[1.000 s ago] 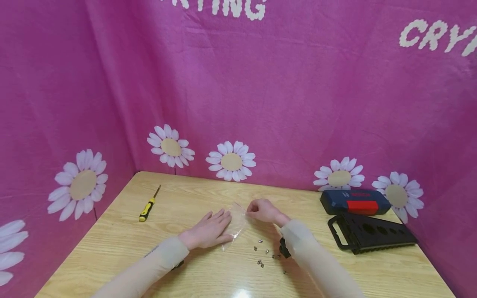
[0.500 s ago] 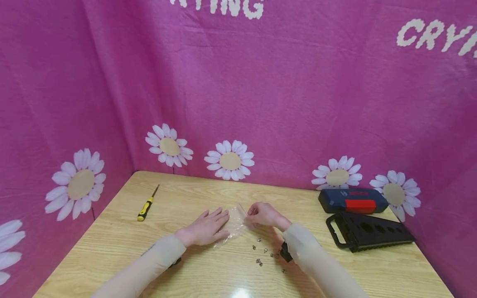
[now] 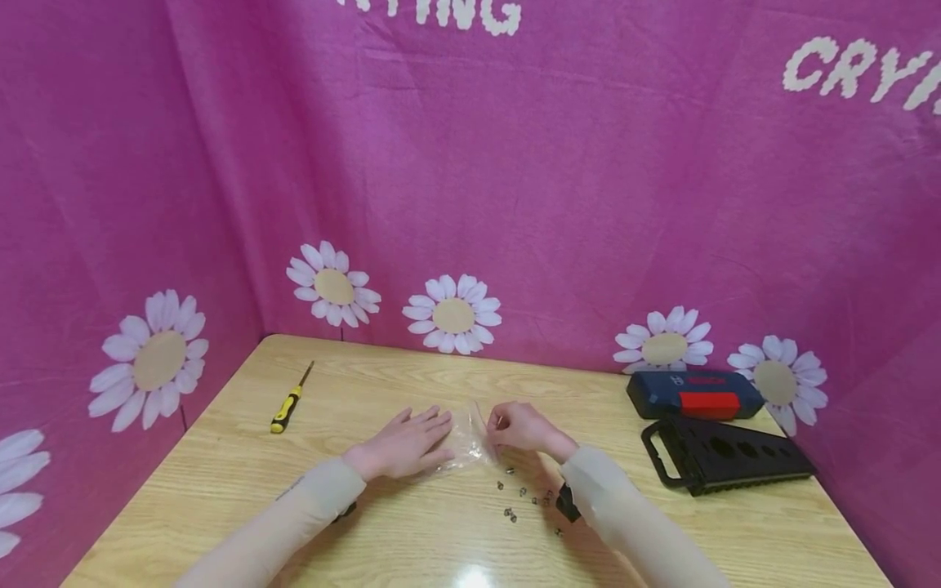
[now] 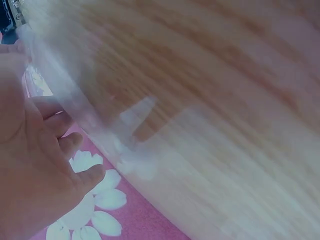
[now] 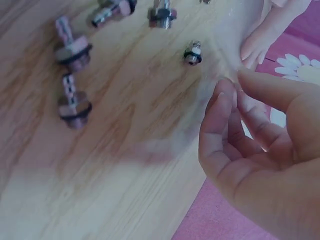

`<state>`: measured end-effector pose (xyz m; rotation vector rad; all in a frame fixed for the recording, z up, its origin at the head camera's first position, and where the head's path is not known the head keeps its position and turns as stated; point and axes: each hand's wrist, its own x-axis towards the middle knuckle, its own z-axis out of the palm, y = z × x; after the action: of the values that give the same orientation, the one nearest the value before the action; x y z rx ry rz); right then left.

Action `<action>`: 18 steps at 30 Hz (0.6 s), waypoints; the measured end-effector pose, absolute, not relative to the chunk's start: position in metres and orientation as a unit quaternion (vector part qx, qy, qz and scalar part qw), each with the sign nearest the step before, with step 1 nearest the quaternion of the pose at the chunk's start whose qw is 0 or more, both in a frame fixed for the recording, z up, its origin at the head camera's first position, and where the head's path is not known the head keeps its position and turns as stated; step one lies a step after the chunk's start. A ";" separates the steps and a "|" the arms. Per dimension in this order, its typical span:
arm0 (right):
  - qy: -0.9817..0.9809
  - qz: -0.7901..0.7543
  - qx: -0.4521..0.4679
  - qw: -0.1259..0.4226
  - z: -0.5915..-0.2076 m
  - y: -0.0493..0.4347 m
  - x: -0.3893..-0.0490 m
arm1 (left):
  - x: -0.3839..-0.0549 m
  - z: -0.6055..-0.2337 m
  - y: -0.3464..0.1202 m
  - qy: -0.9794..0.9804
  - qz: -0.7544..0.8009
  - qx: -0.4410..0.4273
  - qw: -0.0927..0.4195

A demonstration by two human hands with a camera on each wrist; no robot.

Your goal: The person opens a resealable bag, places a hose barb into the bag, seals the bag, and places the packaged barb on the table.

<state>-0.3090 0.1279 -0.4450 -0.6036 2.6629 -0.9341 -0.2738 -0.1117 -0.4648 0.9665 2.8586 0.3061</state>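
Note:
A clear plastic bag (image 3: 469,437) lies on the wooden table between the two hands. My left hand (image 3: 403,445) rests with straight, slightly spread fingers against the bag's left side. On the opposite side, my right hand (image 3: 524,426) pinches the bag's edge between thumb and fingertips. In the right wrist view the right hand (image 5: 265,135) has its other fingers curled in. Several small metal hose barb fittings (image 3: 510,514) are scattered just in front of the right hand. Seen closer, one fitting (image 5: 75,105) has a ribbed stem, a hex collar and a dark ring.
A yellow and black screwdriver (image 3: 288,408) lies at the left of the table. To the right are a dark blue case with a red latch (image 3: 654,400) and a black holder with round holes (image 3: 742,461). A pink curtain (image 3: 559,204) with daisies hangs behind the table.
The bag looks wider and flatter between the hands than a second ago. My right hand keeps its pinch and has come slightly nearer. The fittings have stayed put.

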 end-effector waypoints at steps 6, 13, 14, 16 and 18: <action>0.916 -0.328 -0.193 0.127 -0.444 0.125 -0.304 | -0.271 -0.463 -0.110 0.939 0.099 0.324 0.060; 0.898 -0.379 -0.177 0.139 -0.445 0.125 -0.301 | -0.273 -0.461 -0.110 0.936 0.107 0.330 0.055; 0.892 -0.390 -0.176 0.144 -0.445 0.125 -0.300 | -0.274 -0.461 -0.110 0.936 0.106 0.332 0.054; 0.884 -0.408 -0.172 0.152 -0.444 0.124 -0.297 | -0.276 -0.459 -0.110 0.934 0.109 0.336 0.050; 0.880 -0.418 -0.166 0.154 -0.443 0.123 -0.295 | -0.278 -0.458 -0.110 0.932 0.112 0.342 0.041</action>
<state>-0.2949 0.1228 -0.4426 -0.4766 2.5217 -1.1993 -0.2782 -0.1095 -0.4584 1.0472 2.8531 0.3442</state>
